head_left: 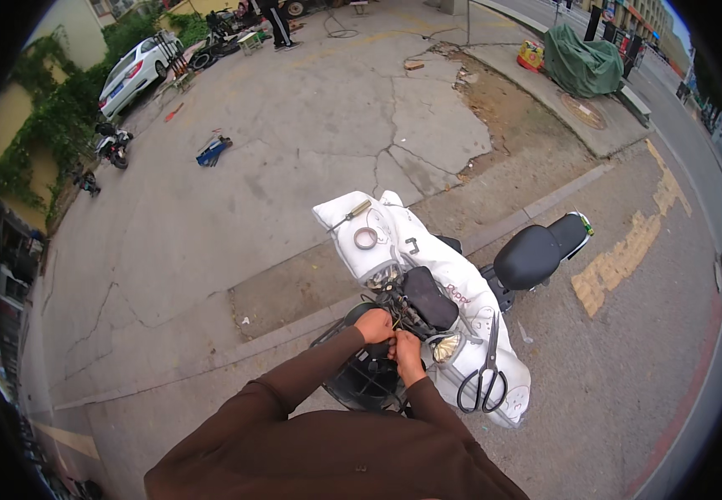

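Note:
My left hand and my right hand meet above the front of a scooter, fingers closed in a pinch. A thin yellowish wire shows between them; their fingertips are partly hidden. Dark exposed wiring lies just beyond my hands, at the middle of the handlebar. Under them is a black front basket. A white padded wind guard drapes over the handlebar. On it rest a screwdriver, a roll of tape, a small dark bent piece and large black-handled scissors.
The scooter's black seat extends to the right. A blue tool case lies on the cracked concrete. A white car, a parked motorbike and a standing person are farther back. A green cover drapes something at upper right.

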A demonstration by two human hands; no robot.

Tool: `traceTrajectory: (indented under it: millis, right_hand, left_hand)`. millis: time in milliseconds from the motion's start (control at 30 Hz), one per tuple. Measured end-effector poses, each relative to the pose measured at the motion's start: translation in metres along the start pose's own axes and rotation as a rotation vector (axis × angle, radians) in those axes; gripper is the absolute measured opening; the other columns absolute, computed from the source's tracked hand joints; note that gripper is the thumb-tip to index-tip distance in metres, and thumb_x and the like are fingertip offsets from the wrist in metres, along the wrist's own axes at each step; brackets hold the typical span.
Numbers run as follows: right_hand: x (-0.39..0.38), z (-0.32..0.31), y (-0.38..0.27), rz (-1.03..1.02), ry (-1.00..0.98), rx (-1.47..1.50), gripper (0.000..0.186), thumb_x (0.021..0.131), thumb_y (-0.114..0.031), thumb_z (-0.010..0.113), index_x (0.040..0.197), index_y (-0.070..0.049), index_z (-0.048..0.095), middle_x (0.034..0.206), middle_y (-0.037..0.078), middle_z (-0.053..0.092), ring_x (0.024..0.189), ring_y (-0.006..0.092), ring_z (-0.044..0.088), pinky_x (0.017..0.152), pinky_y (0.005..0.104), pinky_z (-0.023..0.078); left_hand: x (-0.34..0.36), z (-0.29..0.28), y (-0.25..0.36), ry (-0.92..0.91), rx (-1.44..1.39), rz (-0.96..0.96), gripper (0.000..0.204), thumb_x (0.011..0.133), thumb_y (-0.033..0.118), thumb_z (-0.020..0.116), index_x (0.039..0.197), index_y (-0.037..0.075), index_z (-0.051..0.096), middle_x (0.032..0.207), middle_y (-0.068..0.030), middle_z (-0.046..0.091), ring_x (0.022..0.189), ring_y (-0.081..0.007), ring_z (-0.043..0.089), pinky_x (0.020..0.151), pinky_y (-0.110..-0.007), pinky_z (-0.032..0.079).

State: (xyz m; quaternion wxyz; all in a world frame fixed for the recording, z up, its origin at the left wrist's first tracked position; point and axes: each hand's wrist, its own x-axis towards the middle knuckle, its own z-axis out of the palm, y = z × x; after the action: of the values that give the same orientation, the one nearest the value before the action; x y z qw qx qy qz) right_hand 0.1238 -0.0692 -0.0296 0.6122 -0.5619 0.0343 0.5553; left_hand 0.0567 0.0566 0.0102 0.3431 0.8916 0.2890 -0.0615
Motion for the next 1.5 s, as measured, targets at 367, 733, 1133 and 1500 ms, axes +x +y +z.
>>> traceTrajectory:
  millis: [367, 733, 1133, 1500]
  right_hand:
    - [-0.007, -0.002, 0.005, 0.0, -0.108, 0.048, 0.019, 0.099, -0.014, 0.044, 0.101, 0.0, 0.057, 0.091, 0.01, 0.067, 0.075, 0.0202, 0.068, 0.06, 0.0277, 0.054]
    - [-0.019, 0.001, -0.001, -0.453, 0.031, -0.51, 0.011, 0.09, -0.009, 0.058, 0.095, 0.001, 0.058, 0.075, 0.011, 0.063, 0.059, 0.0191, 0.064, 0.05, 0.0294, 0.048]
    - [-0.018, 0.011, -0.011, -1.075, 0.2, -0.943, 0.013, 0.086, -0.008, 0.062, 0.098, -0.009, 0.062, 0.092, 0.008, 0.057, 0.074, 0.0327, 0.063, 0.062, 0.0415, 0.051]
    - [-0.015, 0.006, -0.016, -1.282, 0.212, -1.165, 0.011, 0.08, -0.007, 0.063, 0.091, -0.008, 0.062, 0.081, 0.005, 0.053, 0.071, 0.0232, 0.062, 0.056, 0.035, 0.051]
  left_hand:
    - [-0.006, -0.015, 0.0, -0.162, -0.476, -0.225, 0.012, 0.079, 0.007, 0.062, 0.076, -0.004, 0.065, 0.063, -0.0129, 0.065, 0.053, -0.0174, 0.065, 0.048, -0.031, 0.052]
    - [0.011, -0.011, -0.024, -0.298, -0.818, -0.347, 0.008, 0.086, 0.003, 0.059, 0.079, -0.001, 0.058, 0.075, -0.0062, 0.062, 0.07, -0.0173, 0.068, 0.064, -0.027, 0.058]
    - [0.014, -0.02, -0.028, -0.395, -0.83, -0.347, 0.009, 0.088, 0.004, 0.058, 0.087, -0.004, 0.061, 0.083, -0.0093, 0.065, 0.076, -0.0176, 0.068, 0.07, -0.028, 0.059]
    - [0.018, -0.016, -0.034, -0.414, -0.835, -0.347, 0.008, 0.086, 0.001, 0.057, 0.088, -0.005, 0.062, 0.084, -0.0092, 0.066, 0.076, -0.0176, 0.068, 0.073, -0.028, 0.058]
